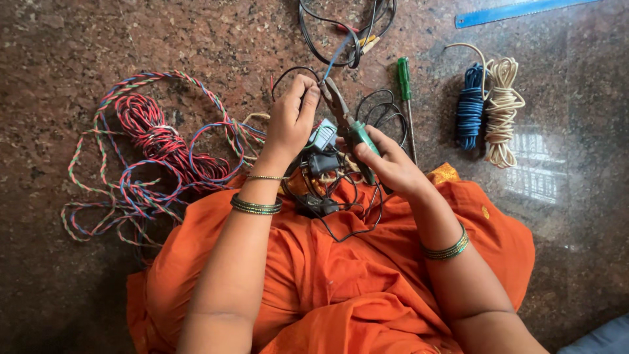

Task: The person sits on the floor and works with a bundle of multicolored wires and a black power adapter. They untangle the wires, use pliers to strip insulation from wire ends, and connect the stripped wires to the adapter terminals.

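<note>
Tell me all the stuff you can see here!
pliers: one, green handles, in the right hand, jaws on a wire
black wires: a tangle, on the lap and floor
twisted wire: a heap, red, blue and green, floor at left
screwdriver: one, green handle, floor
blue wire bundle: one, floor at right
cream wire bundle: one, beside the blue
ruler: one, blue, top right
bangles: green-gold, both wrists
left hand: pinching a wire
right hand: gripping the pliers

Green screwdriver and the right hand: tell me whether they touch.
Apart. The head view shows bare stone floor between the green screwdriver, lying on the floor, and the right hand, which grips the green-handled pliers instead.
</note>
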